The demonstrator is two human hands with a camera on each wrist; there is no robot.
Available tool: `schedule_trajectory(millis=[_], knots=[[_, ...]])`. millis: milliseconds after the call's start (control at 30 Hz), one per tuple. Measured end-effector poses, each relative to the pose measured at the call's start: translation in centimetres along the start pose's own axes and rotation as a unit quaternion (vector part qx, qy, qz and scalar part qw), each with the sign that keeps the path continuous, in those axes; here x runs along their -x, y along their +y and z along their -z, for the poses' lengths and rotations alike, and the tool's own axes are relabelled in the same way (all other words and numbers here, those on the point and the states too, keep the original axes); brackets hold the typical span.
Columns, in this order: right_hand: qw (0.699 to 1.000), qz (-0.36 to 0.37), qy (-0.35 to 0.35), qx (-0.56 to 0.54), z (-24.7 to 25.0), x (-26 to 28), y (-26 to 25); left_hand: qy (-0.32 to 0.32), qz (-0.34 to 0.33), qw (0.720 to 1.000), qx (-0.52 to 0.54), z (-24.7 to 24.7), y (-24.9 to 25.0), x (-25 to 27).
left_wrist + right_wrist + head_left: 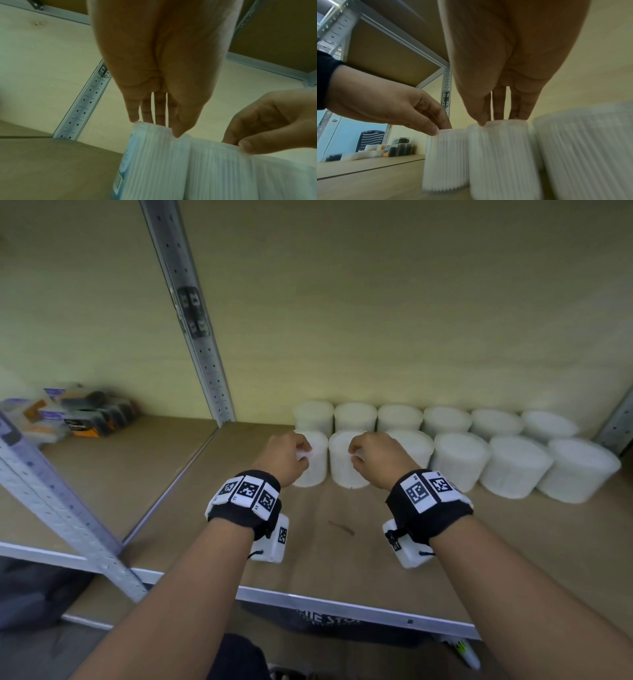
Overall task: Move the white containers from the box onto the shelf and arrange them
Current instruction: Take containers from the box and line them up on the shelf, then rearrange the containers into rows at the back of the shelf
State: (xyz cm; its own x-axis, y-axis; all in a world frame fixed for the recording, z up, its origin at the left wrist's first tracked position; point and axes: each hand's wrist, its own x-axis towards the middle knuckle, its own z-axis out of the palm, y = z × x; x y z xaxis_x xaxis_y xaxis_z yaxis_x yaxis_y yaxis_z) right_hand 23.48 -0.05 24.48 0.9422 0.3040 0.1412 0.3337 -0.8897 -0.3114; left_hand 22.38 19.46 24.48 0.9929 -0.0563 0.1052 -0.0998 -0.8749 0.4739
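On the brown wooden shelf, white ribbed plastic containers stand upright in two rows against the back wall, each touching the next. The left hand grips the top rim of the front row's leftmost white container, its fingers and thumb curled over the edge. The right hand holds the top of the second front container in the same way. Some small dark boxes lie in the neighbouring bay, beyond a grey metal post.
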Motion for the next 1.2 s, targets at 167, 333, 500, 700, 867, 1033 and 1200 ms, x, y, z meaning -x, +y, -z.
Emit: schedule_trajectory(millis=[167,333,500,700,867,1033,1200], knots=[[1.0,0.004,0.024,-0.015,-0.8,-1.1,0.7,0.003,-0.009,1.0,0.005,-0.4,-0.4,-1.2],[0.999,0.016,0.035,-0.014,-1.3,-1.3,1.1,0.016,-0.02,1.0,0.01,-0.7,-0.5,-1.9],[0.998,0.016,0.033,-0.045,-1.3,-1.1,1.2,0.007,-0.021,1.0,-0.001,-0.6,-0.5,-2.1],[0.99,-0.003,0.084,-0.115,0.1,-0.1,2.3,-0.035,-0.024,0.999,-0.029,-0.1,1.8,-1.9],[0.989,-0.038,0.115,-0.089,4.0,0.7,6.1,-0.036,-0.069,0.997,-0.001,-1.4,7.1,-2.6],[0.985,-0.12,0.117,-0.042,8.6,3.1,13.8,-0.051,-0.121,0.991,0.028,-4.0,14.1,-3.4],[0.975,-0.201,0.098,-0.015,11.7,6.8,20.5,-0.092,-0.165,0.981,0.039,-7.5,21.1,-4.1]])
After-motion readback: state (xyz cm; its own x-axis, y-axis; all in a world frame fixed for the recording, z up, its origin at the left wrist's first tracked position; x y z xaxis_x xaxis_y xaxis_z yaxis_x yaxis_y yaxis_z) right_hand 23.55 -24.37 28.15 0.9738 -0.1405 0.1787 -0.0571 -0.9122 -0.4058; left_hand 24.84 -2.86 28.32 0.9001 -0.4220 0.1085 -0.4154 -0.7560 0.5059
